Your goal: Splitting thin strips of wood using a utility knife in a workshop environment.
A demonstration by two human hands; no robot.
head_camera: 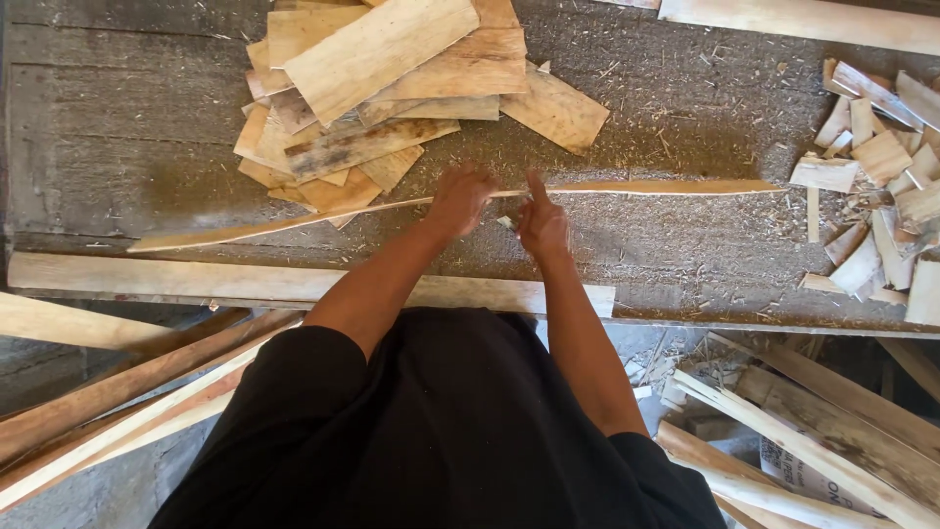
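While I lean over the work, the nearest things to me are loose wooden slats slanting off below my left elbow and more offcut boards heaped down low on my right. Just past my body a pale plank lies along the near edge of the tabletop, running left to right.

Beyond that plank are my hands, close together near the middle of the tabletop. My left hand is clenched around a long thin strip of wood; the fingers wrap over it from above. My right hand sits just beside the left, touching the same strip, with one finger raised straight up. I cannot tell whether its other fingers are truly closed on the wood or only pressing against it.

The strip's long axis runs across me, left to right, and it crosses under both hands. The left part reaches far out and dips toward me; the right part runs out nearly level. Each hand is therefore at the strip's middle, and neither end is within reach of my fingers.

Farther off, a stack of flat boards lies behind my left hand, close to the strip. A scatter of small chips lies well apart on the far right. Sawdust covers the surface between.
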